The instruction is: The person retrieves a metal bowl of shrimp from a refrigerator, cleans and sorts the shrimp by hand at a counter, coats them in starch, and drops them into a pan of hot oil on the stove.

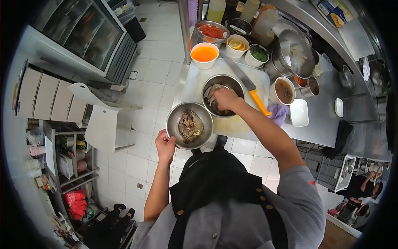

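Observation:
My left hand (165,145) grips the rim of a metal bowl (171,124), tilted slightly over the near edge of the counter. In this bowl lies a small heap of brownish prawn pieces (191,126), looking like heads and shells. My right hand (226,99) reaches into a second metal bowl (239,84) on the white cutting board (195,83). Its fingers are curled among greyish raw prawns (213,89), with the fingertips partly hidden. Just right of that bowl, a knife (244,76) with a yellow handle lies on the board.
Behind the board stand a tub of orange liquid (204,55), lemon slices (236,45), chopped greens (259,53) and shredded carrot (211,31). To the right are a tub of brown sauce (284,91), a purple cloth (279,115) and a white dish (299,113). Other people (365,186) are at far right.

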Motion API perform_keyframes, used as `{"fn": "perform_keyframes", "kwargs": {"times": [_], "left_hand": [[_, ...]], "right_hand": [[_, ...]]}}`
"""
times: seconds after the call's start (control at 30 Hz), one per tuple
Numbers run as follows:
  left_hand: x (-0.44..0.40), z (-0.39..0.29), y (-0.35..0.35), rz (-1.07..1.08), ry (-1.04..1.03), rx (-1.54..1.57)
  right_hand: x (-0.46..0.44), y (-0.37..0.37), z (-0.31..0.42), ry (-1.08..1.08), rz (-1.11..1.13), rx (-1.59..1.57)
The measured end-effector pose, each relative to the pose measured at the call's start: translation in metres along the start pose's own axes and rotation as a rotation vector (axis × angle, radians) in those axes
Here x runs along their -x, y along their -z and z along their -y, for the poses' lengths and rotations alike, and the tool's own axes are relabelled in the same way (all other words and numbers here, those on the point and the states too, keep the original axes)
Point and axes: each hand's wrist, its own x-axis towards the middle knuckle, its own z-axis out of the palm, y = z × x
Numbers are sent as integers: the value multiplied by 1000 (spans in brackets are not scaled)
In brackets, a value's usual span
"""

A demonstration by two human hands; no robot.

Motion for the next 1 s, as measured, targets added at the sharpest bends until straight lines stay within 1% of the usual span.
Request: {"fn": "perform_keyframes", "kwargs": {"times": [0.03,0.17,0.23,0.27,0.33,0.37,0.43,0.47,0.53,0.57,0.6,0.67,0.7,0.73,0.77,0.8,0.83,0.9,1.0], "left_hand": [[1,-2,1,8,37,-30],[-8,22,7,2,49,-62],[-13,22,2,21,10,-87],[-17,22,0,26,10,-93],[-22,20,-5,55,20,-139],[-23,19,-6,60,21,-145],[-25,16,-8,59,39,-111],[-25,11,-9,61,38,-114],[-21,0,-12,72,125,-97],[-21,-1,-12,74,125,-105],[-21,-2,-12,74,127,-111],[-19,-2,-12,74,117,-99],[-19,-3,-12,69,119,-101],[-19,-4,-14,68,102,-97],[-19,-4,-15,67,83,-92],[-19,-2,-15,64,83,-90],[-18,3,-14,64,92,-56],[-16,7,-13,61,102,-18],[-15,6,-17,52,123,-45]], "right_hand": [[-1,-2,-5,6,-14,-14],[14,29,-18,39,-74,-81],[23,47,-25,35,-273,-240],[25,56,-30,31,-276,-246],[29,71,-39,-24,-228,-399],[32,79,-42,-29,-230,-405],[38,90,-46,-47,-275,-571],[38,91,-47,-48,-276,-574],[37,91,-41,197,-296,-955],[39,102,-32,214,-211,-986],[33,98,-36,213,-212,-992],[12,74,-44,214,-42,-659],[4,60,-43,193,79,-520],[-3,36,-44,196,191,-444],[-7,6,-45,166,196,-388],[-7,-2,-40,136,201,-330],[-10,-4,-43,139,202,-326],[-9,17,-37,57,477,-415],[-20,0,-50,121,538,-493]]}}
